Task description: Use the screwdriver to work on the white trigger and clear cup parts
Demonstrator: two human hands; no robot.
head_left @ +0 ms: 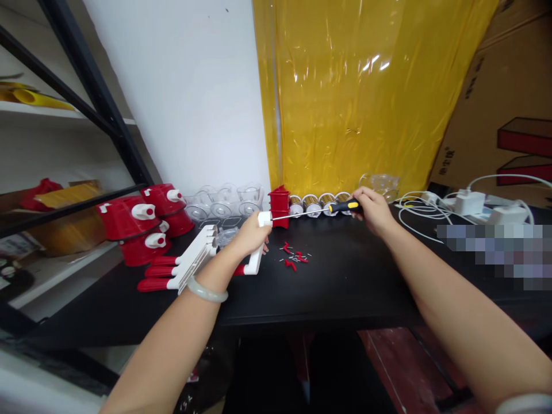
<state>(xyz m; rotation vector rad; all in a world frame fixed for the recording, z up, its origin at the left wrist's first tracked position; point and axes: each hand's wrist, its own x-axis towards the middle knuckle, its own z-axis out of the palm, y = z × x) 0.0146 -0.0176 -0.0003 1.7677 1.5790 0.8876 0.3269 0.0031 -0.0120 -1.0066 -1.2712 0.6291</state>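
My left hand [250,234] is closed around a white plastic part [255,262] with a red handle, held over the black table. In my right hand [371,208] is a screwdriver [342,206] with a black and yellow handle, lying roughly level. Its long metal shaft points left, and the tip meets the white end of the held part. Below the shaft, small red pieces [290,264] and several screws [295,259] lie scattered on the table. Left of my left hand rest more white parts with red handles [190,259], side by side.
Stacked red housings [133,230] with white knobs stand at the left. Clear plastic cups [224,201], red parts [279,206] and a row of metal cylinders [311,204] line the back. White cables and adapters [470,202] lie at the right, before a cardboard box [495,75].
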